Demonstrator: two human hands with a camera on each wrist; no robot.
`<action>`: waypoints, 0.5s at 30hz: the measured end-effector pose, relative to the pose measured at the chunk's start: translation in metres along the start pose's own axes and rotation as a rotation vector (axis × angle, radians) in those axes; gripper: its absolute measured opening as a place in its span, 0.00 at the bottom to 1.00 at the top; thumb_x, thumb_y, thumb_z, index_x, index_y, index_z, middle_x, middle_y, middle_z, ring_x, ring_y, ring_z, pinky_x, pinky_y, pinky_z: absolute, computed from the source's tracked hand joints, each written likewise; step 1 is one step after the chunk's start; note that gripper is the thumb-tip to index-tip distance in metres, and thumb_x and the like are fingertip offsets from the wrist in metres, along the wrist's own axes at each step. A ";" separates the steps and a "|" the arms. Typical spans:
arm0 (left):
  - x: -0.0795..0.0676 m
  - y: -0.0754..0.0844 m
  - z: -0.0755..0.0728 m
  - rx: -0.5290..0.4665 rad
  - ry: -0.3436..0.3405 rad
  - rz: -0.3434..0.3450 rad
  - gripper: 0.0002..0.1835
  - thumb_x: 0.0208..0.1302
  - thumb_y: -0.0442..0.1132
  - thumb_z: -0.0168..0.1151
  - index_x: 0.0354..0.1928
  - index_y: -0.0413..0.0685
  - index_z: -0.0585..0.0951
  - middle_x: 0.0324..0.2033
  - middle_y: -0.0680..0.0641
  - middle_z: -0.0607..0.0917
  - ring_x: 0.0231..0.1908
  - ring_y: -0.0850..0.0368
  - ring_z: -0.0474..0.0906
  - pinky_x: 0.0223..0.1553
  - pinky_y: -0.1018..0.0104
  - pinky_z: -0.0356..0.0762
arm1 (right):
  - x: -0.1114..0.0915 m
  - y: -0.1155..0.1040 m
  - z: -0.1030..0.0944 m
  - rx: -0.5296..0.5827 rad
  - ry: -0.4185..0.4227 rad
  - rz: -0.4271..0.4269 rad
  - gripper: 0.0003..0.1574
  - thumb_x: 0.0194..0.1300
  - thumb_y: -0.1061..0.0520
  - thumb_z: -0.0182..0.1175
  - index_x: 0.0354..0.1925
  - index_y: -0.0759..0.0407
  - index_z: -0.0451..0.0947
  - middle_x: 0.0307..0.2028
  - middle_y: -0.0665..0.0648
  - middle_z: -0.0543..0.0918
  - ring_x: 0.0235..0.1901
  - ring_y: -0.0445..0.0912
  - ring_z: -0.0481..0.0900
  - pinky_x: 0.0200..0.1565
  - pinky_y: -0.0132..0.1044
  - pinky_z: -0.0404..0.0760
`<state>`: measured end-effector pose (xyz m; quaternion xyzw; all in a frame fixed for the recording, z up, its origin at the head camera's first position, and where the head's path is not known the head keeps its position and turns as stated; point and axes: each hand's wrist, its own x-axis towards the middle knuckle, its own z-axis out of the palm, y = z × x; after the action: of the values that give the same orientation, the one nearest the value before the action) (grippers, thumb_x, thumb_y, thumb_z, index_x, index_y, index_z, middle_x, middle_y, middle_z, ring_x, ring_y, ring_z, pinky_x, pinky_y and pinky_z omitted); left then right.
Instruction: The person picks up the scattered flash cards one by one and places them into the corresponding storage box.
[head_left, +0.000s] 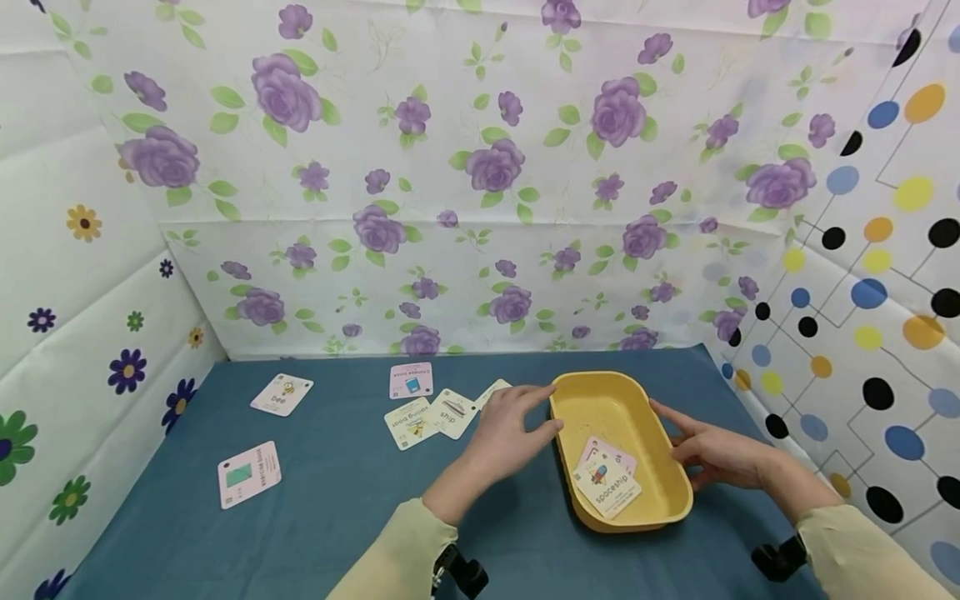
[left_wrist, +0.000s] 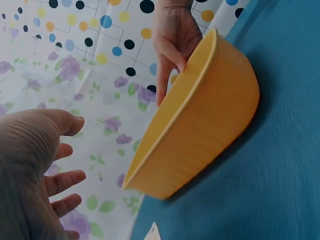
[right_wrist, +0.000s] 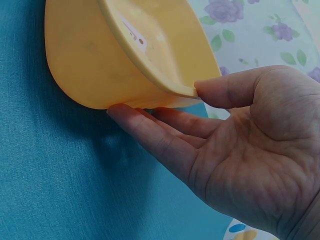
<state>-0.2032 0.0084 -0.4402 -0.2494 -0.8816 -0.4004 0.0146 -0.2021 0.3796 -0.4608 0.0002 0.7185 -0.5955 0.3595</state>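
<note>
A yellow plastic tub [head_left: 615,417] with rounded corners stands at the right of the blue-covered table. Inside it lies a white spaceship card [head_left: 615,497], overlapping a pink card [head_left: 624,457]. My right hand [head_left: 723,454] grips the tub's right side; in the right wrist view the thumb [right_wrist: 225,92] is at the rim and the other fingers lie along the outer wall. At the tub's left rim hovers my left hand [head_left: 506,425], fingers spread and holding nothing; the left wrist view shows a gap between it and the tub. Part of a card [head_left: 492,390] shows behind that hand.
Left of my left hand lie a ship card [head_left: 453,414], a sailing boat card [head_left: 411,423] and a pink Chinese book card [head_left: 411,381]. Farther left are a bee card [head_left: 282,394] and a pink exercise book card [head_left: 250,475]. Patterned cloth walls enclose the back and sides.
</note>
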 end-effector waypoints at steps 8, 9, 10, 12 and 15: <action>-0.011 -0.018 -0.016 -0.019 0.016 -0.013 0.31 0.73 0.58 0.60 0.74 0.59 0.72 0.69 0.48 0.74 0.72 0.39 0.60 0.69 0.35 0.56 | 0.001 0.001 0.000 0.001 0.002 -0.012 0.60 0.75 0.60 0.56 0.82 0.34 0.26 0.77 0.79 0.38 0.64 0.63 0.74 0.51 0.62 0.81; -0.011 -0.019 -0.017 -0.020 0.020 -0.014 0.31 0.73 0.58 0.60 0.74 0.59 0.72 0.69 0.48 0.74 0.71 0.39 0.61 0.69 0.35 0.57 | 0.001 0.001 0.000 0.000 0.001 -0.014 0.60 0.75 0.60 0.56 0.82 0.34 0.26 0.77 0.79 0.38 0.64 0.63 0.74 0.51 0.62 0.81; -0.012 -0.020 -0.019 -0.018 0.022 -0.017 0.31 0.73 0.58 0.60 0.74 0.59 0.72 0.69 0.47 0.73 0.71 0.40 0.61 0.68 0.35 0.57 | 0.001 0.001 0.000 0.000 -0.001 -0.016 0.60 0.75 0.60 0.56 0.82 0.34 0.26 0.77 0.79 0.39 0.64 0.63 0.74 0.51 0.62 0.81; -0.013 -0.021 -0.022 -0.017 0.027 -0.020 0.31 0.73 0.58 0.60 0.74 0.60 0.72 0.69 0.47 0.73 0.72 0.40 0.61 0.68 0.34 0.58 | 0.001 0.001 0.000 0.001 -0.002 -0.018 0.60 0.75 0.60 0.56 0.82 0.34 0.26 0.77 0.79 0.39 0.63 0.63 0.75 0.50 0.62 0.81; -0.015 -0.022 -0.026 -0.016 0.032 -0.022 0.30 0.73 0.58 0.60 0.74 0.60 0.72 0.70 0.46 0.73 0.72 0.40 0.61 0.68 0.34 0.58 | 0.000 0.001 0.000 0.008 -0.005 -0.019 0.60 0.75 0.60 0.56 0.81 0.33 0.25 0.77 0.79 0.38 0.63 0.63 0.75 0.51 0.62 0.81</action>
<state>-0.2045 -0.0288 -0.4409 -0.2332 -0.8807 -0.4117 0.0224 -0.2015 0.3796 -0.4622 -0.0066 0.7152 -0.6018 0.3554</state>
